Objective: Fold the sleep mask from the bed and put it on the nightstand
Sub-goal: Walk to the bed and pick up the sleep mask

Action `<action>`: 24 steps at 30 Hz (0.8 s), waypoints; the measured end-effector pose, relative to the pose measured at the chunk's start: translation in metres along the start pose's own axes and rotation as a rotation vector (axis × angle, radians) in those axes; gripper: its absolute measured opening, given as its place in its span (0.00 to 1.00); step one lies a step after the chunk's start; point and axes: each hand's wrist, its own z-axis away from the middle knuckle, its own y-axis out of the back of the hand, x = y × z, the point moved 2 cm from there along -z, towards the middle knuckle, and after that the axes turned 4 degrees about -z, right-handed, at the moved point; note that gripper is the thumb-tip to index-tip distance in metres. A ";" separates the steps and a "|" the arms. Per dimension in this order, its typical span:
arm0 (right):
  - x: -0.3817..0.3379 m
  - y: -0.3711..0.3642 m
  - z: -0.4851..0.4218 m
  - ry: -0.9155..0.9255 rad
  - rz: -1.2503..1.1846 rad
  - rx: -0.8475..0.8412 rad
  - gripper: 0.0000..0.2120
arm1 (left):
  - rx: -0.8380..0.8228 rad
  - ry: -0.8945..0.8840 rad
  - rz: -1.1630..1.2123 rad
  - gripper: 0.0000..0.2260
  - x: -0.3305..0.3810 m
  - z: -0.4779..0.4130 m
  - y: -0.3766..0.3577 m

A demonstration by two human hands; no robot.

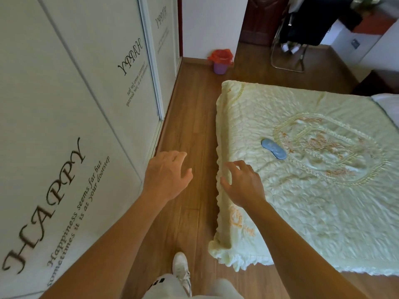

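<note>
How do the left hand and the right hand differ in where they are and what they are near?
The left hand hovers over the wooden floor; the right hand is over the bed edge. The right hand is nearer the sleep mask; the left hand is nearer the wardrobe. Both are open and empty.

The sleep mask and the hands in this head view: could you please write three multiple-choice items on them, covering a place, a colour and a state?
1. Where does the sleep mask lie?
A. on the floor
B. on the bed cover
C. in the right hand

2. What colour is the bucket by the far wall?
A. purple
B. green
C. black

3. What state are the hands in?
A. both holding the mask
B. left closed on the cover
C. both open and empty

Answers:
1 B, it lies flat on the pale bed cover near the embroidered oval.
2 A, the bucket is purple with an orange bag liner.
3 C, the left hand and right hand have spread fingers and hold nothing.
</note>
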 end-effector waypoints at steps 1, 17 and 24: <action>-0.003 0.000 -0.015 -0.003 0.004 0.015 0.22 | -0.005 -0.003 0.003 0.25 -0.006 -0.016 -0.001; 0.015 -0.018 -0.215 -0.102 0.016 -0.032 0.22 | -0.016 -0.077 0.008 0.24 -0.035 -0.233 -0.037; 0.062 -0.015 -0.340 -0.138 -0.034 -0.024 0.22 | -0.041 -0.135 -0.054 0.24 -0.019 -0.378 -0.048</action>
